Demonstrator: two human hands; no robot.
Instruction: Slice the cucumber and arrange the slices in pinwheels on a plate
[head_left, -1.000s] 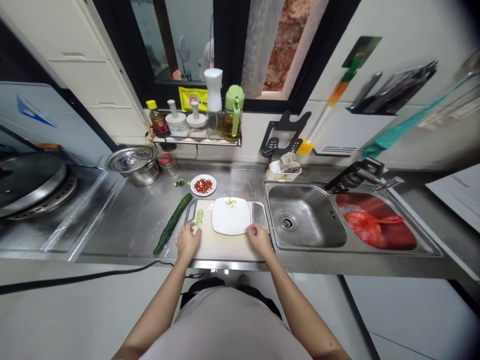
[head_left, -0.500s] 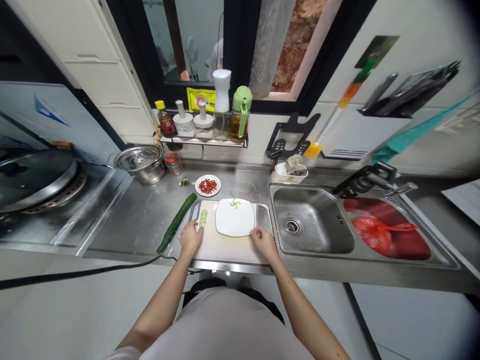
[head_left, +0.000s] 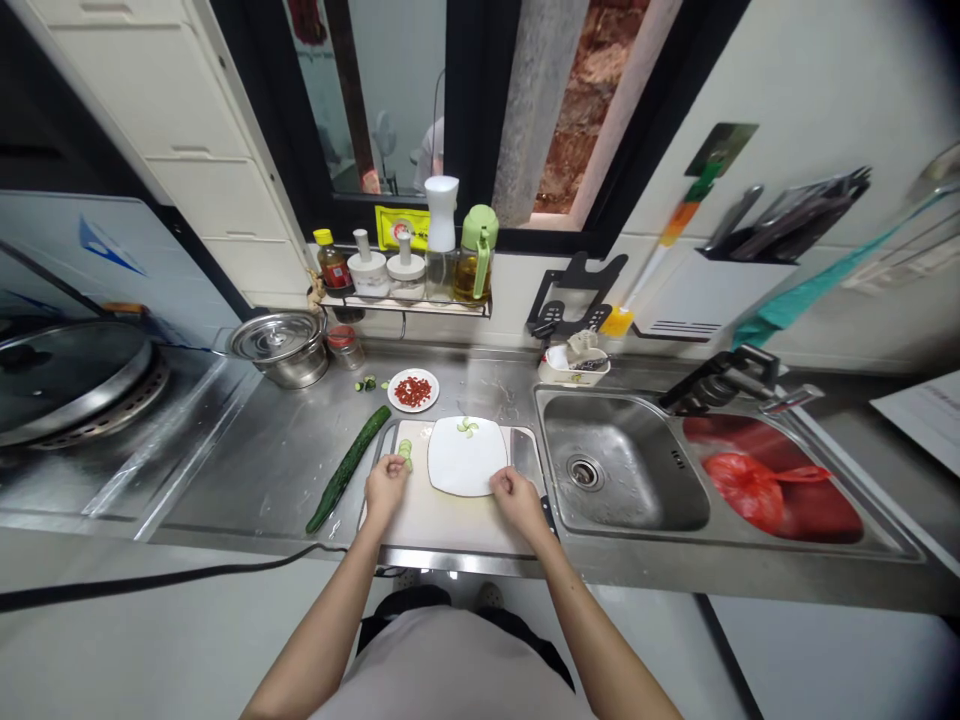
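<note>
A white square plate rests on the cutting board, with several thin cucumber slices fanned near its far edge. My left hand is closed in a pinch at the near end of a short row of cucumber slices, left of the plate. At the plate's near right corner, my right hand has its fingers curled together; what they hold, if anything, is hidden. A knife lies on the board's right side, its handle partly behind my right hand. A whole cucumber lies left of the board.
Behind the board sit a small plate of chopped red pieces and cucumber ends. A lidded steel pot stands at back left. To the right is the sink, with a red bag in its second basin. A black cable crosses the front left.
My left hand's fingers have drawn from a flatter reach into a pinch at the slices. My right hand has shifted slightly left at the plate's corner. The view has tilted up a little.
</note>
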